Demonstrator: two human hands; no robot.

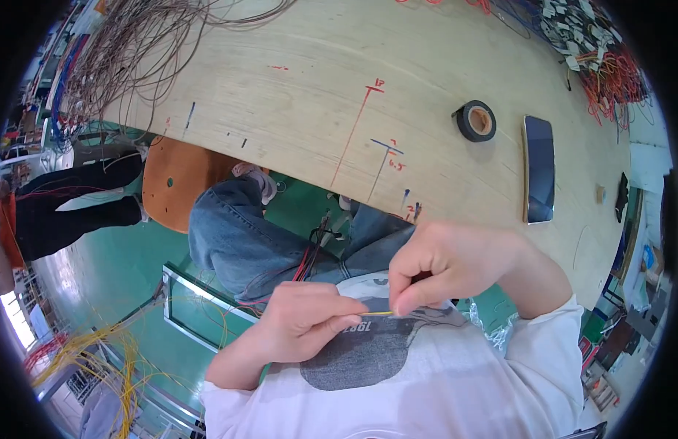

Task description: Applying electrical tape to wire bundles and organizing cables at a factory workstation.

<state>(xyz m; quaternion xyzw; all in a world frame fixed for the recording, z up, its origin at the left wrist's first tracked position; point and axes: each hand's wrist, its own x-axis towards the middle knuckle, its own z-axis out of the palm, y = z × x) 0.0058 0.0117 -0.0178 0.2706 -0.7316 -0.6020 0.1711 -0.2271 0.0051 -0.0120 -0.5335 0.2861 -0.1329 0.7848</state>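
A short stretch of yellow wire [378,313] runs between my two hands, in front of my chest. My left hand [306,320] pinches one end of that stretch between thumb and fingertips. Closed in a pinch too, my right hand [450,265] grips the other end, with its fingers curled. Whatever more of the wire lies inside the fingers is hidden. Below my hands, a bundle of red and black wires [307,262] lies across my lap in the blue jeans [240,234].
The wooden table [295,95] has red and blue marked lines. On it are a black tape roll [476,121], a phone [539,168], brown wires [134,58] and a connector pile [580,36]. Yellow wires [127,366] hang at lower left, near a metal frame [200,307] and orange chair [174,183]. Another person's legs [75,205] stand left.
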